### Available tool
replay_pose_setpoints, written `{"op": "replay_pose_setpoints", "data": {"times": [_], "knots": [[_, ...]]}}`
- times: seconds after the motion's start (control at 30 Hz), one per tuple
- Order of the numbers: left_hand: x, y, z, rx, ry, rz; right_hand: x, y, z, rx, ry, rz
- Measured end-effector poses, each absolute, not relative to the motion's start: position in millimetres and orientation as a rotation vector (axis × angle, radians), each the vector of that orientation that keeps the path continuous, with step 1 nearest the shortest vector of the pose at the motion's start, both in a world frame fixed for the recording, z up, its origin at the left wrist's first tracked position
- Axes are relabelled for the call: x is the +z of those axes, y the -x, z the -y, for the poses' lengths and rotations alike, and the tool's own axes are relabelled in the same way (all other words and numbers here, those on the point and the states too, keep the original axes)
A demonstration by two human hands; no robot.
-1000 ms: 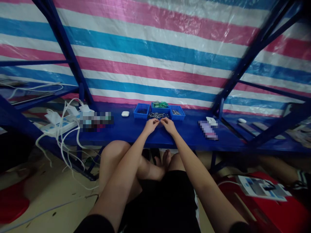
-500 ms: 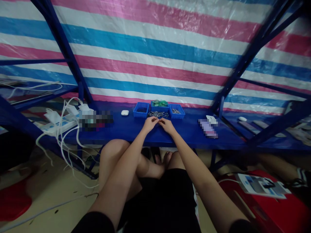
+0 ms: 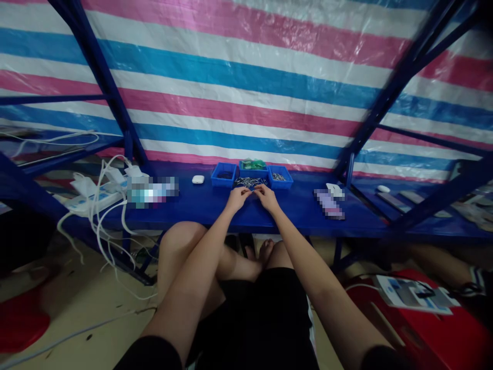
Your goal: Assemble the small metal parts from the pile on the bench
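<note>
Left end of the blue shelf (image 3: 200, 208): white power strip (image 3: 90, 199) with loose white cables hanging over the edge; well clear of the hands.
White earbud case (image 3: 197, 179) sits alone, near the left blue bin (image 3: 224, 176); its contents are dark and I can't tell what they are.
Left hand (image 3: 238, 198): fingertips drawn into a tight pinch, meeting the right hand's tips over the shelf; whatever is between them is too small to resolve.
Pile of small metal parts (image 3: 250, 182): loose on the shelf just beyond the fingertips, in front of the bins; they look like thin pins or screws, exact type unclear.
My read on handling: very light, stiff, smooth metal, so slippery and prone to roll or scatter; they likely interlock in the heap. Best taken one at a time, with a thumb-and-forefinger pinch across the shank near the middle; no fragility concern, but easy to drop.
Middle bin (image 3: 253, 165): green pieces inside, set behind the pile.
Right hand (image 3: 266, 198): same closed pinch, mirrored.
Right blue bin (image 3: 280, 177): holds more small metal bits.
Farther right: a white object (image 3: 335, 190) on the shelf; a red case (image 3: 423, 334) on the floor.
</note>
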State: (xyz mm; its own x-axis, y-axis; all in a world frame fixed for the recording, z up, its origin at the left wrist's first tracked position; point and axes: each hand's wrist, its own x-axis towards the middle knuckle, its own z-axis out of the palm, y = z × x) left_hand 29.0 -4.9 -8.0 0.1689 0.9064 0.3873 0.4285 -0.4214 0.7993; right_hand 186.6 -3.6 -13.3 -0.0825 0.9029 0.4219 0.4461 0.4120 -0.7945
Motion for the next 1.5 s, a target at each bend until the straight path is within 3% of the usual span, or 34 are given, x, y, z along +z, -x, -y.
{"op": "replay_pose_setpoints", "data": {"times": [0.9, 1.23, 1.37, 1.5], "knots": [[-11, -27, -1, 1.299, -1.862, -1.346, 0, -183, 16, 0.478, 1.122, 1.769], [-10, -28, 3, 1.289, -1.815, -1.399, -3, -203, 7, 0.337, 1.267, 1.375], [-9, -28, 6, 1.267, -1.850, -1.439, -8, -200, 5, 0.360, 1.330, 1.627], [-9, -29, 4, 1.259, -1.910, -1.446, -8, -191, 9, 0.166, 1.463, 1.959]]}}
